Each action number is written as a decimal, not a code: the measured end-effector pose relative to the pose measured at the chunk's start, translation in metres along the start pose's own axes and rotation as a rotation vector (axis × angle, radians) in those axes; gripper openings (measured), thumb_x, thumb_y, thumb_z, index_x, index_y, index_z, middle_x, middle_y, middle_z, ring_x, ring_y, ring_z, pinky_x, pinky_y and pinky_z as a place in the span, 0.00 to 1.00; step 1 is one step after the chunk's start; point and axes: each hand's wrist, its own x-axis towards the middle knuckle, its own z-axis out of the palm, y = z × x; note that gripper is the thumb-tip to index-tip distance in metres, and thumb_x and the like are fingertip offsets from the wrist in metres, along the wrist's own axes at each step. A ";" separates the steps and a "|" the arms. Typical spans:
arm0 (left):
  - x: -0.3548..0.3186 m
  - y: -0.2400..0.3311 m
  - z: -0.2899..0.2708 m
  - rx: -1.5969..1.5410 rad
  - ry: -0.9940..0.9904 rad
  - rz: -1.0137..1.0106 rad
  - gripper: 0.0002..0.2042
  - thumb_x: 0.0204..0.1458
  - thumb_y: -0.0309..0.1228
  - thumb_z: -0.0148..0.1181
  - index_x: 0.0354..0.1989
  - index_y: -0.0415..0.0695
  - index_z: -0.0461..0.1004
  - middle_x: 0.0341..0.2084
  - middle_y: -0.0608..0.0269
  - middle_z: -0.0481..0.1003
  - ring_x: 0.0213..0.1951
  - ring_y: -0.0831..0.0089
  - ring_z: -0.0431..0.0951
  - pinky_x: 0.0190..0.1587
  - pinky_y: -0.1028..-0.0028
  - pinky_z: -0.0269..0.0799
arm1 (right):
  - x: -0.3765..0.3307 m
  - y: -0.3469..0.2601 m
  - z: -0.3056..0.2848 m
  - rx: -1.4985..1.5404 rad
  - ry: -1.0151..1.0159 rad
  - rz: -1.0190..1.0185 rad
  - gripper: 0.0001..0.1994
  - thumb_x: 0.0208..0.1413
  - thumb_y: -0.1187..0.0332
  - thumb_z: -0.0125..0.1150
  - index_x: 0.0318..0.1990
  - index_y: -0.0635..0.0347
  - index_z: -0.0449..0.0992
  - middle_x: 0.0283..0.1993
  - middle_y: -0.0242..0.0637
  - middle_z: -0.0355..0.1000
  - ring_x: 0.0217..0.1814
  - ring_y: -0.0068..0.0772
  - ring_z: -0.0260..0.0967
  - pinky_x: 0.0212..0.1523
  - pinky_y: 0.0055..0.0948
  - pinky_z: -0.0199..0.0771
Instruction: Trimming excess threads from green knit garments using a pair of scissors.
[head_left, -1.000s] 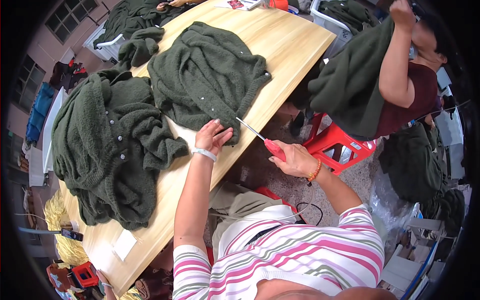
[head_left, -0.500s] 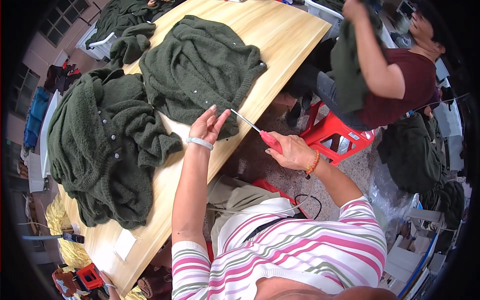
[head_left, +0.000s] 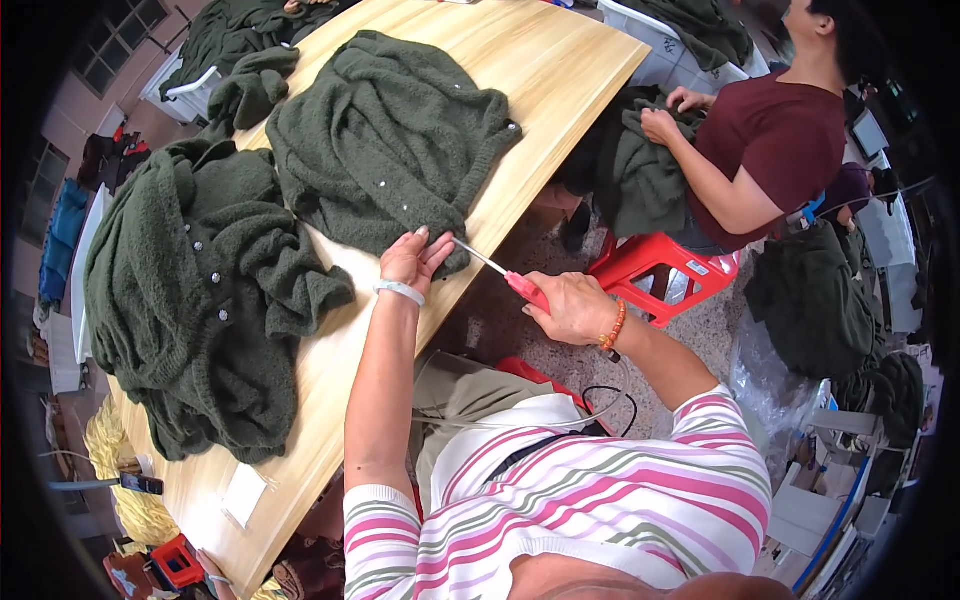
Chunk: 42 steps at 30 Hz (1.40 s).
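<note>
My left hand [head_left: 412, 262], with a pale bracelet at the wrist, is palm up with its fingers stretched out at the near hem of a dark green knitted garment [head_left: 380, 130]. Whether the fingers touch the cloth is hard to tell. My right hand [head_left: 575, 308], wearing an orange bead bracelet, is closed around a red-handled tool [head_left: 525, 290] with a long thin metal shaft. The shaft's tip is beside my left fingertips. On the left lies a second green knitted garment [head_left: 170, 330], heaped, with shiny round buttons along its front.
Both garments lie on a wooden table [head_left: 540, 60]. A thin hose [head_left: 610, 405] curves by my lap. To the right, a person in a maroon shirt [head_left: 765, 160] handles green knitwear on a red stool [head_left: 665, 275]. White bins [head_left: 665, 55] of knitwear stand at the far side.
My left hand has shifted slightly and its fingers lie lower at the hem. The right hand's tool stays pointed at them. The person on the right has lowered the green garment to the lap.
</note>
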 end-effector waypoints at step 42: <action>0.050 0.002 -0.028 -0.013 -0.117 0.093 0.09 0.60 0.26 0.45 0.41 0.33 0.67 0.44 0.46 0.72 0.52 0.44 0.70 0.57 0.53 0.68 | 0.051 -0.013 0.005 0.087 0.117 -0.084 0.20 0.52 0.56 0.55 0.53 0.46 0.68 0.33 0.51 0.74 0.35 0.58 0.72 0.36 0.50 0.72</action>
